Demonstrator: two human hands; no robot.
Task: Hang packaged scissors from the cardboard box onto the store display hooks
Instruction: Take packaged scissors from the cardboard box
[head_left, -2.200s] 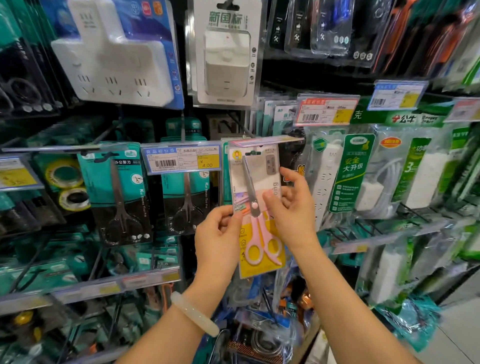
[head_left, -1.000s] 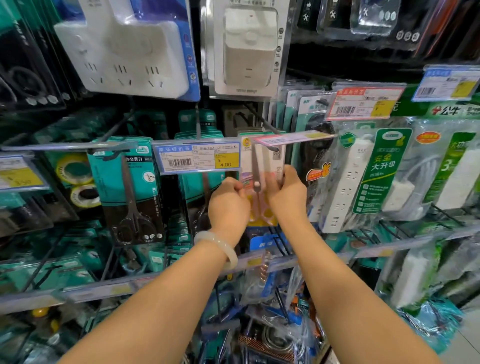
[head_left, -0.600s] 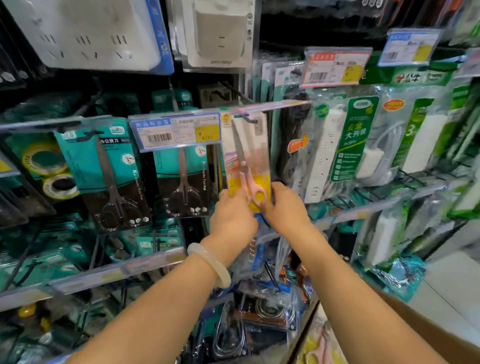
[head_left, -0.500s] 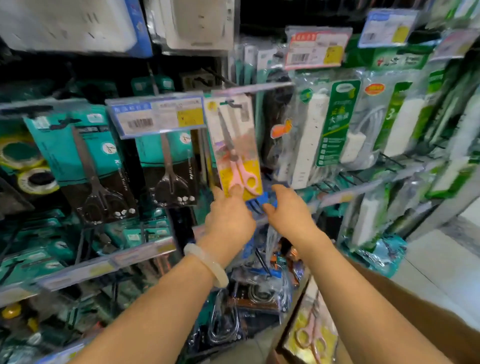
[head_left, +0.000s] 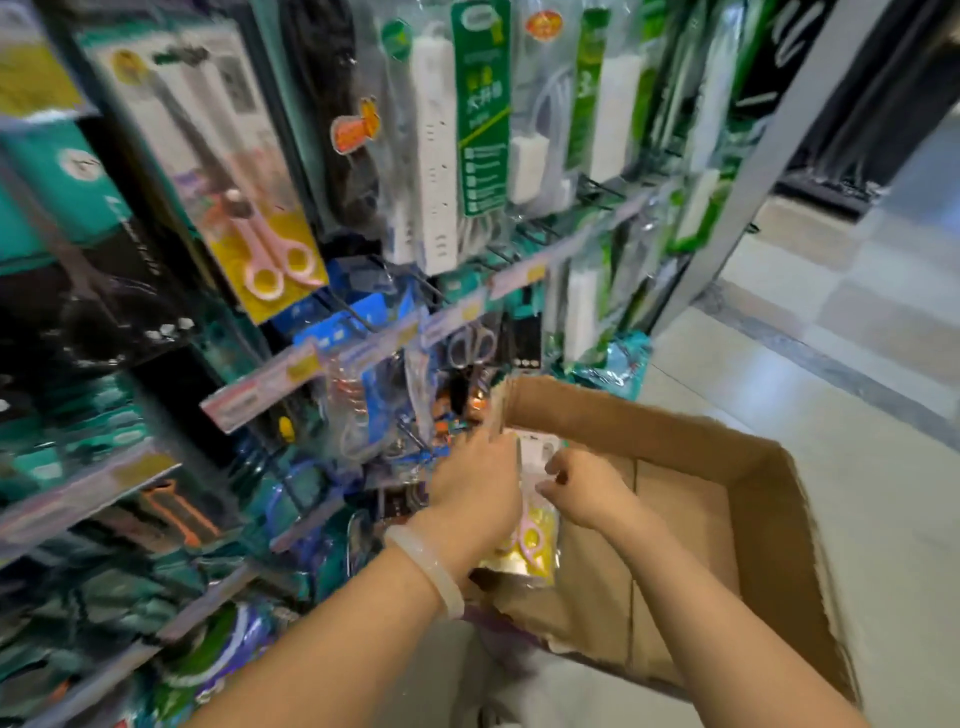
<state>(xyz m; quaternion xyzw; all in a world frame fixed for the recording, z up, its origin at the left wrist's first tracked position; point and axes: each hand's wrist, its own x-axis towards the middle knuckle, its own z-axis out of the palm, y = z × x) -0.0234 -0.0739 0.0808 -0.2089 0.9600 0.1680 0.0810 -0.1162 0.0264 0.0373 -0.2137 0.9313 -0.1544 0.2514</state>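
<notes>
A pack of pink scissors on a white and yellow card (head_left: 244, 208) hangs on a display hook at the upper left. Below it, both my hands are down in the open cardboard box (head_left: 758, 467). Between them stands another pink scissors pack (head_left: 537, 540), upright against the box's left wall. My left hand (head_left: 480, 491), with a pale bangle on the wrist, grips the pack's left side. My right hand (head_left: 584, 491) has curled fingers that pinch the pack's white top edge. The view is blurred by motion.
Packaged white power strips (head_left: 441, 140) hang right of the hung scissors. A price-tag rail (head_left: 363, 348) runs across above the box. More packaged goods (head_left: 358, 415) crowd the lower hooks next to the box's left flap. Tiled floor (head_left: 831, 338) lies to the right.
Both hands let go of the pack now hanging on the hook and dropped down and right into the cardboard box. They now hold a second scissors pack. The view swung downward.
</notes>
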